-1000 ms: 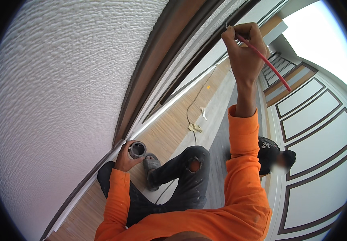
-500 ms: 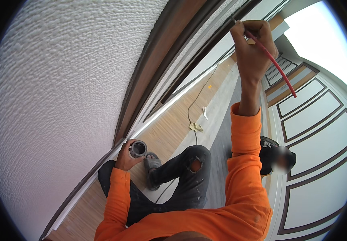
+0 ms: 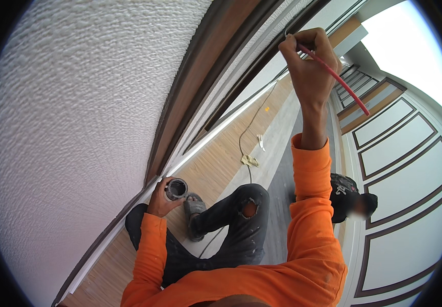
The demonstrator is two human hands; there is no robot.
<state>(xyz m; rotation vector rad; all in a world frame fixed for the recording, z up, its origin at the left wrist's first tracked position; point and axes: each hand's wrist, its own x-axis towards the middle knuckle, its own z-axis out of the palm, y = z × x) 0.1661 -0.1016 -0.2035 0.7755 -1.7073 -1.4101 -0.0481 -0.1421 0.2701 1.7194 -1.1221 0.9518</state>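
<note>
The slim red-handled tool (image 3: 334, 74) is pinched in the right hand (image 3: 313, 61), raised near the edge of the dark trim (image 3: 262, 66), though its tip shows too poorly for me to say whether it's a brush or touches anything. Well apart and lower, the left hand (image 3: 160, 200) is wrapped round a dark round cup (image 3: 177, 189) by the floor's (image 3: 213, 153) wall-side edge. I'd judge a wrist slip could mark the pale textured wall (image 3: 88, 117), while a slackening left hold could drop the cup onto the sandal (image 3: 195, 209).

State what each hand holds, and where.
Right hand: a slim red-handled tool, near its far end. Left hand: a dark round cup, by its side.
</note>
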